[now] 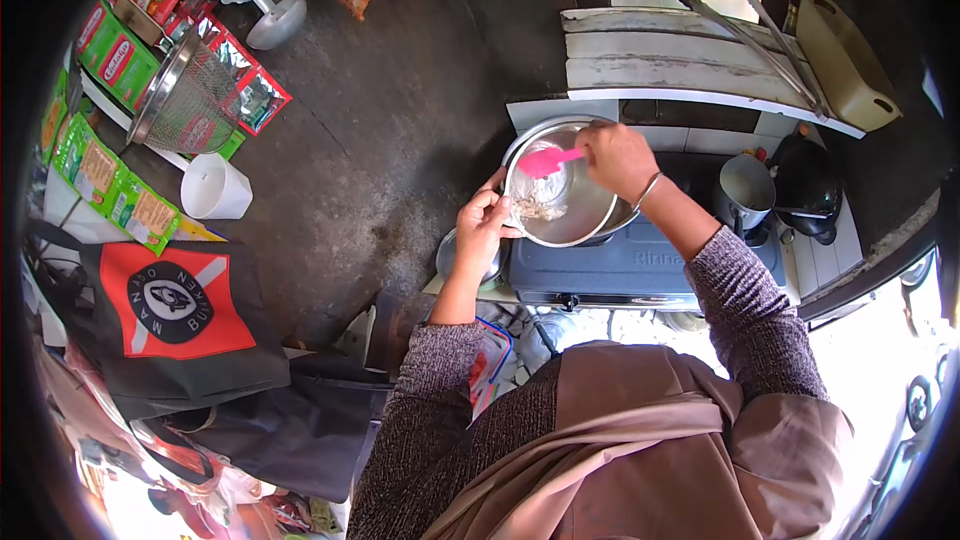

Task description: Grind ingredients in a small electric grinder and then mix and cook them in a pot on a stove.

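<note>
My left hand (484, 221) grips the rim of a metal bowl (596, 214), which tilts over a larger round metal pan (628, 223) on the gas stove (600, 266). A pale cloth or similar thing shows between my left fingers and the rim. In my right hand (616, 157) is a pink spatula (544, 163), its blade inside the bowl. Whitish, wet-looking stuff (551, 184) and a beige, lumpy clump (541, 208) lie in the bowl near the blade. What the larger pan holds is hidden by the bowl.
A small pot (746, 184) stands on the stove's right side, beside a black wok (806, 180). A metal lid or pan (450, 255) sits left of the stove. Tongs (750, 49) and a beige basket (847, 52) rest on the white shelf. A wire strainer (184, 101) and ladle (277, 21) hang left.
</note>
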Demonstrator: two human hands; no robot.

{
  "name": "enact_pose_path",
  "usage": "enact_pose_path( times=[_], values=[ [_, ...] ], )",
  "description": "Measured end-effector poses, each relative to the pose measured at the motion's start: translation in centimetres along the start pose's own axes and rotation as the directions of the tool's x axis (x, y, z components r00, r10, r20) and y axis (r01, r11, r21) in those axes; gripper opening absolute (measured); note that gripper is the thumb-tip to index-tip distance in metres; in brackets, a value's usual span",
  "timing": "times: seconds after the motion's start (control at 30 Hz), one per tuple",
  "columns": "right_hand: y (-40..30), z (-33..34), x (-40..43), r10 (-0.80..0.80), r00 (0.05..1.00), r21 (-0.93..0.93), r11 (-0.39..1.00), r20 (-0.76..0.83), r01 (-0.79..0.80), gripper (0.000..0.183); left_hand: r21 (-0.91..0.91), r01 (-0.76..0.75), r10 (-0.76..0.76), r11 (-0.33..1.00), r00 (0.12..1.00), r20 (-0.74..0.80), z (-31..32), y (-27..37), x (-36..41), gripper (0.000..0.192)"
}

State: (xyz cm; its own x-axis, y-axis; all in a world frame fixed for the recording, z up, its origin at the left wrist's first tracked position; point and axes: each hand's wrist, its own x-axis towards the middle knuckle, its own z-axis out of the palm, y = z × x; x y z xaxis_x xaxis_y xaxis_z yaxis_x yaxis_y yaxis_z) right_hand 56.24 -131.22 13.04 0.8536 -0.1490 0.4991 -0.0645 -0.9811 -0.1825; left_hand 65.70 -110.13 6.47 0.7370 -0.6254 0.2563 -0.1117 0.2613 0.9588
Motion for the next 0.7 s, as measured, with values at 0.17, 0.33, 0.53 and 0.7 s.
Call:
enact_pose_path(
  times=[0.17, 0.33, 0.53, 0.7],
  values=[
    [-0.3, 0.9, -0.9, -0.153, 0.982, 0.021, 0.988, 0.111, 0.152, 0.012, -0.021, 0.012, -0.012, 1.0, 1.0, -0.019, -0.4, -0.5, 0.4, 0.02],
    [-0.7, -0.1, 0.0, 0.07, 0.995, 0.099, 0.993, -0.077, -0.062, 0.012, -0.076, 0.022, -0.023, 0.997, 1.0, -0.015, -0.8, -0.9, 0.5, 0.022],
    [-1.8, 1.0, -0.8, 0.01, 0.991, 0.039, 0.999, 0.133, -0.016, 0.012, -0.165, 0.014, -0.017, 0.986, 1.0, -0.016, -1.5, -1.8, 0.6, 0.018],
    [-1.1, 0.1, -1.1, -0.069, 0.995, 0.026, 0.997, 0.072, 0.068, 0.016, -0.162, -0.003, 0.003, 0.987, 1.0, 0.001, -1.5, -2.4, 0.6, 0.017]
  ],
)
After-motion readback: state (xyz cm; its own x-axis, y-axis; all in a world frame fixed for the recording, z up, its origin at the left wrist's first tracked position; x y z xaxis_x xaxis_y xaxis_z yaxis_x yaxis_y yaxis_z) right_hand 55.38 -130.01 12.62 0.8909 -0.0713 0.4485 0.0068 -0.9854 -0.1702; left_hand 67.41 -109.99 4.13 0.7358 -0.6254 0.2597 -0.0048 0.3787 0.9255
